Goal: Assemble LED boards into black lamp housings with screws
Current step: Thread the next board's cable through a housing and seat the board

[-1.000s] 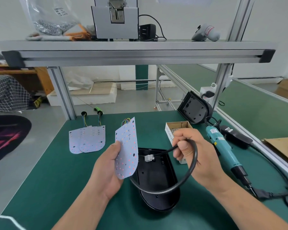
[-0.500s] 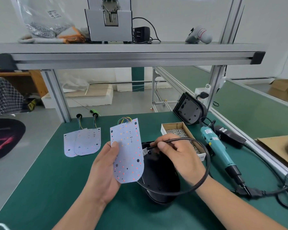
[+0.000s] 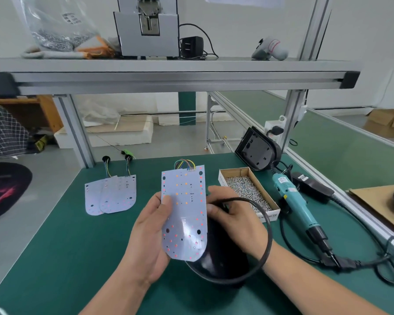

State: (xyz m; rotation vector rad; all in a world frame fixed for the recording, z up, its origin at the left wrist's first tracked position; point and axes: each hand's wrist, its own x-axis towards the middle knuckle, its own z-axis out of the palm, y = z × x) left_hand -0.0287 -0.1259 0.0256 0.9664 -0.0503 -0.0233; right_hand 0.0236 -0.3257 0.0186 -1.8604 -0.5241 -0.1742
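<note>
Wiring step, by the look: your left hand (image 3: 150, 237) pinches the LED board (image 3: 183, 212) upright above the black housing (image 3: 218, 264) on the bench (image 3: 77, 246). Your right hand (image 3: 234, 221) curls its fingers round the cable (image 3: 267, 235). Next, join the connectors, then seat the board.

At frame centre, the left hand (image 3: 146, 237) holds an LED board (image 3: 184, 214) over a lamp housing (image 3: 216, 262) on the worktop (image 3: 66, 246). Just right of the board, the right hand (image 3: 237, 221) pinches a cable (image 3: 268, 235). Two spare boards (image 3: 110, 196) lie centre left. A screw box (image 3: 248, 192) and then an electric screwdriver (image 3: 293, 205) lie to the right, with a second housing (image 3: 257, 151) leaning behind them.
</note>
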